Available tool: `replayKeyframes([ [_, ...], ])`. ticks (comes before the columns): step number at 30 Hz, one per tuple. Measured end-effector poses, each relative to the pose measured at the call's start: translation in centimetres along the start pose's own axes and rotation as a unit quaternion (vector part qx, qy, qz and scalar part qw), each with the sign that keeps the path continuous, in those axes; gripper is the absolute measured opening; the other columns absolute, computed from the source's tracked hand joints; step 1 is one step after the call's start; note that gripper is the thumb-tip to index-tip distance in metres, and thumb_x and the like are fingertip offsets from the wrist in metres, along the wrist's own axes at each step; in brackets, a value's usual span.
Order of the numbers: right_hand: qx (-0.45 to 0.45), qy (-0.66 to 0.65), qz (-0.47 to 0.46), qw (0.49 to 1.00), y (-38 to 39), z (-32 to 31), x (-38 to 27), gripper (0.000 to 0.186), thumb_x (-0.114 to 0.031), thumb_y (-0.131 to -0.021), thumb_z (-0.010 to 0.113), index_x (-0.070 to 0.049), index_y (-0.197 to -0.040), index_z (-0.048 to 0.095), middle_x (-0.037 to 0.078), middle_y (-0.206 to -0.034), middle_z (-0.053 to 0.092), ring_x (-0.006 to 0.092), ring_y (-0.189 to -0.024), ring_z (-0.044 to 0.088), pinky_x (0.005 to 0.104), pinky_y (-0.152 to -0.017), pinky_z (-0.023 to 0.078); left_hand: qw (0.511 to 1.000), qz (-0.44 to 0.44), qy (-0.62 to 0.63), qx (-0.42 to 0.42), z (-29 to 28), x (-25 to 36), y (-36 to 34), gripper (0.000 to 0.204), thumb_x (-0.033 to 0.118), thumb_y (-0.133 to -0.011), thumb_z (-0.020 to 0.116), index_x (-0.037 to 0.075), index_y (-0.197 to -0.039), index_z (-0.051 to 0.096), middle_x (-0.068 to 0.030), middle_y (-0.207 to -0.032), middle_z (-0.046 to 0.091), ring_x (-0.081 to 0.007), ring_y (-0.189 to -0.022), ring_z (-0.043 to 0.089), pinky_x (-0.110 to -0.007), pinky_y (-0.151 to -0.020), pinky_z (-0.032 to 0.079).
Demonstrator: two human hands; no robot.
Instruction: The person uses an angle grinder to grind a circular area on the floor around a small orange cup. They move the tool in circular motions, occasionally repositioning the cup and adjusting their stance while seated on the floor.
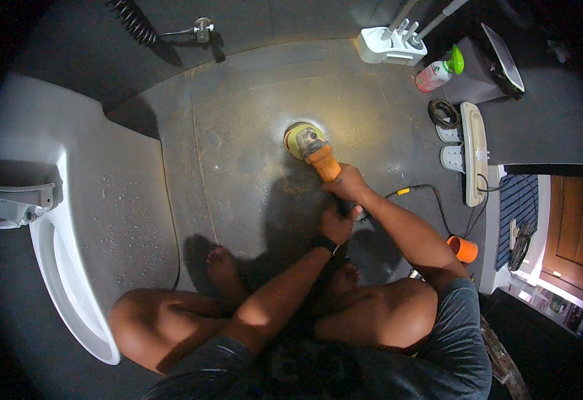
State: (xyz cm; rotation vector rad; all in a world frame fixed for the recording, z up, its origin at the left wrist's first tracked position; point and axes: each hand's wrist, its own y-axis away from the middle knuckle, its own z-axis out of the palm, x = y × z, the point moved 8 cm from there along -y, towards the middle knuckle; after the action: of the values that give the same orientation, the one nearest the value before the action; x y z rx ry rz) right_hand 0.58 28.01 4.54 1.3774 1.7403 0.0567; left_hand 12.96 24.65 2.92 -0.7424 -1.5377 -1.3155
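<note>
An orange angle grinder (323, 162) with a grey metal head is held low over the grey tiled floor (251, 113). Under its head shows a round yellowish disc (293, 141), at a bright patch of floor; whether the disc touches the floor I cannot tell. My right hand (348, 184) is wrapped round the grinder's orange body. Closer to me, my left hand (337, 223), with a black band on its wrist, is closed on the dark rear end of the grinder. My bare feet rest on the floor either side of my left forearm.
A black cord (431, 189) with a yellow band runs right past an orange cup (463, 249). At right lie a beige power strip-like bar (474, 153) and a coiled dark ring (443, 114). A spray bottle (435, 75) and white brush holder (390, 48) stand behind; a white toilet-like fixture (71, 287) is left.
</note>
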Motion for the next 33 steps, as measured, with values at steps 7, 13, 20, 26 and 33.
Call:
replayKeyframes([
  [7,-0.008,-0.008,0.019,1.0,-0.5,0.3,0.3,0.049,-0.029,-0.068,0.085,-0.002,-0.105,0.068,0.02,-0.098,0.072,0.0357,-0.093,0.07,0.0396,-0.081,0.054,1.0,0.022,0.013,-0.011,-0.3,1.3,-0.1,0.06,0.035,-0.083,0.08,-0.001,-0.124,0.055,-0.0166,-0.117,0.068,-0.0303,-0.109,0.065,-0.042,-0.093,0.05],
  [13,-0.013,0.002,-0.008,1.0,-0.2,0.4,-0.4,0.051,-0.028,-0.068,0.085,-0.003,-0.11,0.067,0.02,-0.099,0.072,0.036,-0.094,0.07,0.0403,-0.083,0.054,1.0,0.001,-0.017,0.003,-0.4,-0.1,-0.1,0.059,0.037,-0.082,0.08,0.0,-0.122,0.057,-0.016,-0.117,0.068,-0.03,-0.108,0.065,-0.042,-0.094,0.05],
  [20,-0.006,0.03,-0.062,0.998,-0.2,1.1,0.5,0.053,-0.027,-0.067,0.085,-0.003,-0.11,0.067,0.021,-0.099,0.072,0.0371,-0.095,0.069,0.0417,-0.083,0.053,0.999,-0.024,-0.034,-0.008,0.4,-0.8,0.5,0.061,0.037,-0.082,0.08,0.0,-0.124,0.057,-0.0168,-0.117,0.068,-0.0317,-0.11,0.064,-0.042,-0.094,0.05],
  [26,0.02,0.038,-0.121,0.992,0.4,0.9,-0.5,0.051,-0.027,-0.066,0.085,-0.005,-0.108,0.067,0.02,-0.101,0.071,0.0405,-0.096,0.067,0.0424,-0.082,0.053,1.0,0.001,-0.031,0.005,0.3,-1.1,0.8,0.063,0.041,-0.083,0.077,-0.003,-0.123,0.057,-0.0248,-0.115,0.067,-0.0395,-0.11,0.064,-0.045,-0.092,0.05],
  [33,0.045,-0.041,-0.03,0.998,-0.7,-2.6,-1.6,0.047,-0.026,-0.066,0.082,-0.001,-0.103,0.066,0.021,-0.098,0.071,0.0372,-0.094,0.069,0.0416,-0.081,0.054,0.997,0.073,0.008,0.017,-0.2,2.1,-1.5,0.064,0.039,-0.086,0.076,-0.004,-0.127,0.053,-0.0219,-0.12,0.066,-0.0355,-0.114,0.063,-0.042,-0.096,0.049],
])
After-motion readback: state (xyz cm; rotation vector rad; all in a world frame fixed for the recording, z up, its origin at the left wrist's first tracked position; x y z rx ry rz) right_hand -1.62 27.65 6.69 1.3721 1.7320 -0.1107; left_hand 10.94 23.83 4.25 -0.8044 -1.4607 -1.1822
